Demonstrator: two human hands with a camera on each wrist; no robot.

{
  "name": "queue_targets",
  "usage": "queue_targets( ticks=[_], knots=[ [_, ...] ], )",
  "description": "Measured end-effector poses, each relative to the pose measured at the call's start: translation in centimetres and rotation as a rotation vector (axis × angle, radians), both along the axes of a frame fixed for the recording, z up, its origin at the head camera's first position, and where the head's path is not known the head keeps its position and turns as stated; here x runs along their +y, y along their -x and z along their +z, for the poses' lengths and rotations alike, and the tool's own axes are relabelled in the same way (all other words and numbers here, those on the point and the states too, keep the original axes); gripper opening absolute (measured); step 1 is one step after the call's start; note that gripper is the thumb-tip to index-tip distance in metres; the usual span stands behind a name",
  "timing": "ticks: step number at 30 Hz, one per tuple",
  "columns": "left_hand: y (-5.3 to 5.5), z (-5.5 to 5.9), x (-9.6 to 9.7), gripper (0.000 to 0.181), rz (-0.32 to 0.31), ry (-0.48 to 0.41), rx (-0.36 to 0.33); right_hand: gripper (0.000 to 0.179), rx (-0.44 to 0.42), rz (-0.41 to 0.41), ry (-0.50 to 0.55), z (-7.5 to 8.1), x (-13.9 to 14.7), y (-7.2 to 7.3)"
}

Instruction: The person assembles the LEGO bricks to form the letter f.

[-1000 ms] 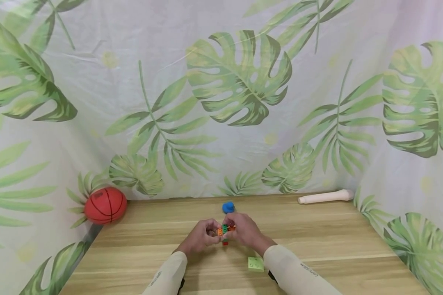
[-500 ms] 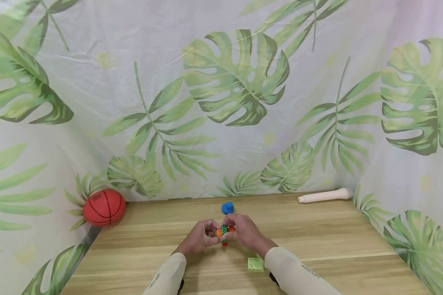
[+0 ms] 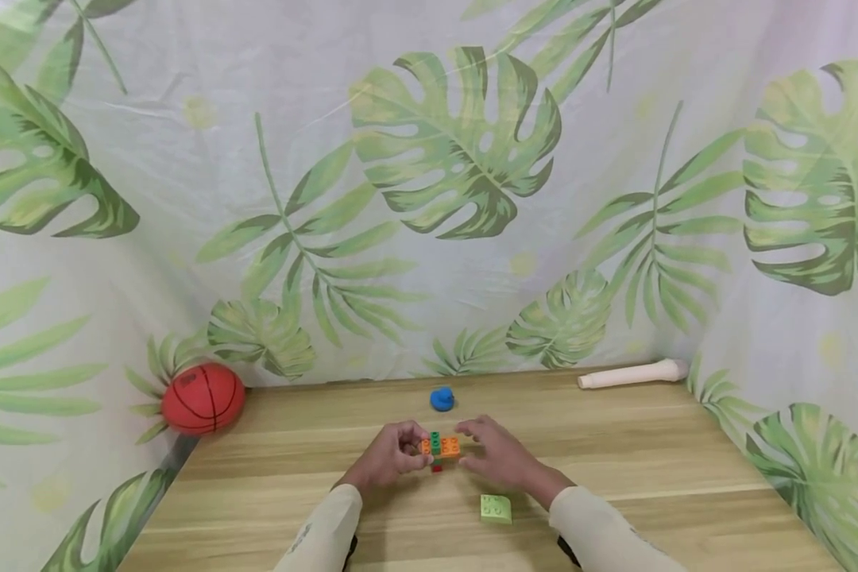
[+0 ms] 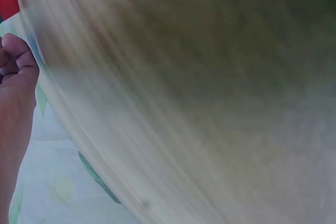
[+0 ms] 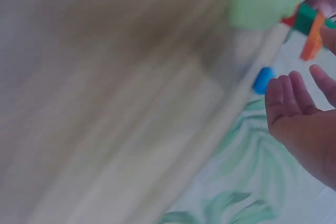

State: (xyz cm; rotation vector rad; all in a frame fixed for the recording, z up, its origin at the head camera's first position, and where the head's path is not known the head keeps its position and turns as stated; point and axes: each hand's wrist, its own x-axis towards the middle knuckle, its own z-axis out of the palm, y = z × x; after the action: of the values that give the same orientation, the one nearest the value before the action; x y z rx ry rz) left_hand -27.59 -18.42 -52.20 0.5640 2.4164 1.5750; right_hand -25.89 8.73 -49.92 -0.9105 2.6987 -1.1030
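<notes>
Several joined toy building bricks, orange, green and red, are held up over the table by my left hand, whose thumb and fingers pinch their left end. Green studs stand across the orange piece, and a red brick sticks out below. Just right of them my right hand is apart from the bricks, fingers spread and holding nothing. In the right wrist view its fingers look straight beside the orange piece. A light green brick lies on the table nearer to me. The left wrist view catches just the red brick and part of the left hand.
Behind the hands sits a blue rubber duck on the wooden table. A red basketball is at the back left corner. At the back right lies a pale microphone-shaped stick. A leaf-patterned cloth hangs behind.
My right hand has let go of the joined bricks and moved a little to the right, spreading its fingers. My left hand keeps its hold in nearly the same place.
</notes>
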Motion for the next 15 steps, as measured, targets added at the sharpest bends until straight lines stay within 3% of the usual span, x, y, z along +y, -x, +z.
queue_targets(
  ticks=[8,15],
  knots=[
    [-0.2,0.2,0.0,0.028,-0.002,0.015,0.021,0.037,-0.138,0.001,0.055,-2.0,5.8,-0.8],
    [-0.1,0.3,0.1,0.026,0.008,0.017,0.003,0.038,-0.243,0.098,0.094,-1.9,6.8,-2.7]
  ],
)
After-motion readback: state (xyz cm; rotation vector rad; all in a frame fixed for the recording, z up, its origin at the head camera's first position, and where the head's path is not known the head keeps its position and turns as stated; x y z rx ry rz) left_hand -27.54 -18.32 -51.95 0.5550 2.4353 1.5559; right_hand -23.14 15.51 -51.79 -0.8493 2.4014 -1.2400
